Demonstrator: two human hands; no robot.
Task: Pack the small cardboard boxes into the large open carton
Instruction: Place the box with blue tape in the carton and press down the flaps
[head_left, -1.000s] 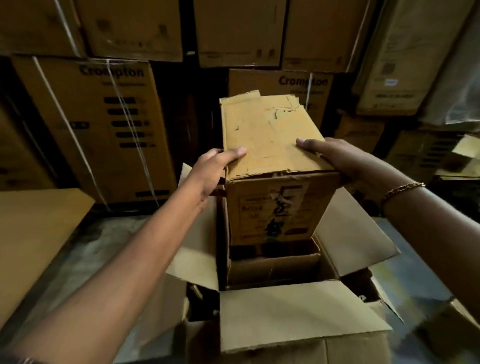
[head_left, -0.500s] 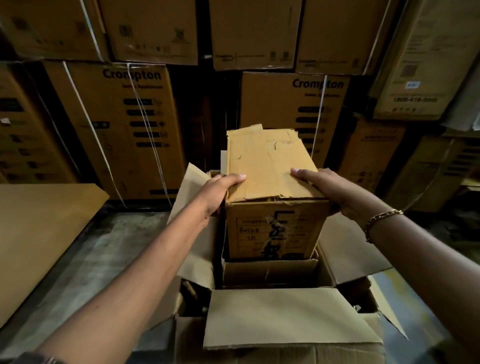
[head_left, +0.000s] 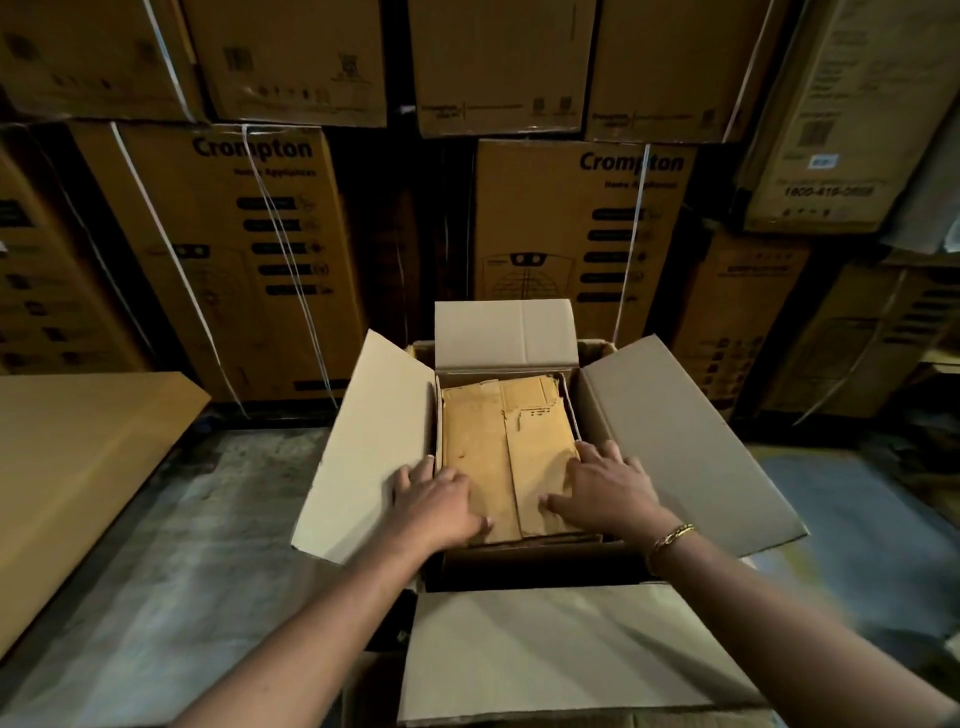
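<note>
A small worn cardboard box (head_left: 506, 441) lies flat inside the large open carton (head_left: 670, 426), its top face just below the rim. My left hand (head_left: 436, 501) rests with spread fingers on the box's near left corner. My right hand (head_left: 605, 486) presses flat on its near right corner; a gold bracelet sits on that wrist. All four carton flaps stand open: left, right, far and near. A dark gap shows between the small box and the carton's near wall.
Tall stacks of strapped printed cartons (head_left: 228, 249) fill the wall behind. A flat cardboard sheet (head_left: 78, 467) lies at the left. Grey concrete floor (head_left: 208, 519) surrounds the carton, with more boxes at the far right (head_left: 857, 338).
The small box went from being held above the carton down into it and now lies flat inside. Both hands moved from gripping its sides to lying flat on its top.
</note>
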